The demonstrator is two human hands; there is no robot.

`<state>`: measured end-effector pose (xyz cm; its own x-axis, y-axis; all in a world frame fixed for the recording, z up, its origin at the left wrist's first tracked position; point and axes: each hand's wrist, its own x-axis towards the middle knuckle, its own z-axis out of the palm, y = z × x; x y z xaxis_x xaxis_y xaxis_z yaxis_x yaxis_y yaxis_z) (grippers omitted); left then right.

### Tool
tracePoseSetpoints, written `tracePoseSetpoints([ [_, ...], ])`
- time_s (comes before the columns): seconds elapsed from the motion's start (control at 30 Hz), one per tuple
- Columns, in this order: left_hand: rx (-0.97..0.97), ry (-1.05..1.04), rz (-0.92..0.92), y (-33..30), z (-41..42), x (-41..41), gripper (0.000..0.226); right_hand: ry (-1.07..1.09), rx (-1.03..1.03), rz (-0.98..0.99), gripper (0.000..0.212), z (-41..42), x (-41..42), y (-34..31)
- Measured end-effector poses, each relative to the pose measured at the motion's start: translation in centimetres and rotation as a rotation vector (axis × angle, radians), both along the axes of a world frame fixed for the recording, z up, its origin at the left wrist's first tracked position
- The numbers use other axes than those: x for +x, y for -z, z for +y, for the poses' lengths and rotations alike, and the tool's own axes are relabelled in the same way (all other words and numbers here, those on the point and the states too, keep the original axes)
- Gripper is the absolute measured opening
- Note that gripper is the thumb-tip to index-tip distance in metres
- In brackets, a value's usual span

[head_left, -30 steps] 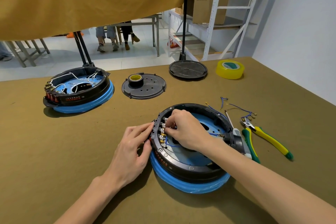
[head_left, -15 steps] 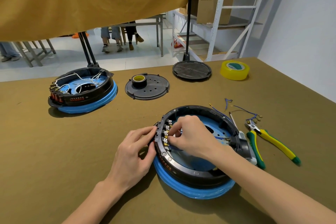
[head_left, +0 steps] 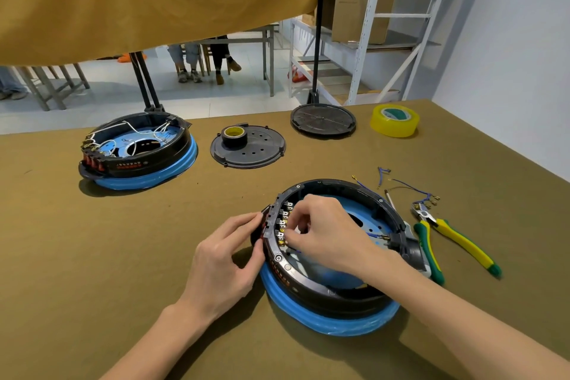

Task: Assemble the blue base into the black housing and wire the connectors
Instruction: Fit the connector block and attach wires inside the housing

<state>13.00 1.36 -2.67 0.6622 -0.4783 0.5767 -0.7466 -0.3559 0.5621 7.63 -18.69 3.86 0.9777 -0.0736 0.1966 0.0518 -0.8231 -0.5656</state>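
The black housing (head_left: 333, 284) sits near the front of the table (head_left: 92, 256), at about five o'clock from its middle, with the blue base (head_left: 327, 318) already nested in it and bulging out underneath. The left hand (head_left: 225, 259) is at the housing's nine o'clock edge, thumb and fingers curled round the outside of the rim and gripping it. The right hand (head_left: 327, 231) reaches over the rim from the three o'clock side — its fingers are bunched together, pinching at the row of brass connectors (head_left: 282, 225) on the inner wall; whatever sits between the fingertips is too small to make out.

At three o'clock from the housing lie yellow-and-green pliers (head_left: 456, 244), and loose blue wires (head_left: 407, 187) lie just beyond them. A second black-and-blue unit (head_left: 138, 160) rests at ten o'clock, white wires looped inside. Between the two, farther back, a black lid (head_left: 249, 151) carries a small roll of tape (head_left: 233, 136). Another dark disc (head_left: 323, 120) and a yellow tape roll (head_left: 394, 120) lie along the far edge — well apart from the work.
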Motion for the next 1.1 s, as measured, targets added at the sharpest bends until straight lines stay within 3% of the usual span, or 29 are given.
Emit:
tracePoseSetpoints([
  [0.13, -0.021, 0.004, -0.051, 0.1, 0.5, -0.1, 0.031, -0.081, -0.067, 0.093, 0.014, -0.1, -0.7, -0.3],
  [0.6, 0.022, 0.053, -0.099, -0.1, 0.3, -0.2, 0.036, -0.088, -0.134, 0.058, 0.007, 0.8, -0.5, 0.4],
  [0.77, -0.047, -0.038, 0.027, -0.1, 0.1, -0.3, 0.032, -0.159, -0.053, 0.230, 0.008, -1.0, 0.0, -1.8],
  [0.87, -0.079, -0.020, 0.193, -0.8, -0.5, 0.3, 0.044, -0.051, 0.042, 0.177, 0.007, -3.0, 0.8, -2.9],
  [1.0, 0.030, 0.086, 0.395, -1.1, -2.2, 1.1, 0.072, 0.013, -0.094, 0.224, 0.018, -2.8, 2.4, -1.7],
  [1.1, 0.027, 0.092, 0.472, -1.5, -3.0, 1.9, 0.070, 0.046, -0.109, 0.253, 0.020, -2.5, 3.1, -1.0],
])
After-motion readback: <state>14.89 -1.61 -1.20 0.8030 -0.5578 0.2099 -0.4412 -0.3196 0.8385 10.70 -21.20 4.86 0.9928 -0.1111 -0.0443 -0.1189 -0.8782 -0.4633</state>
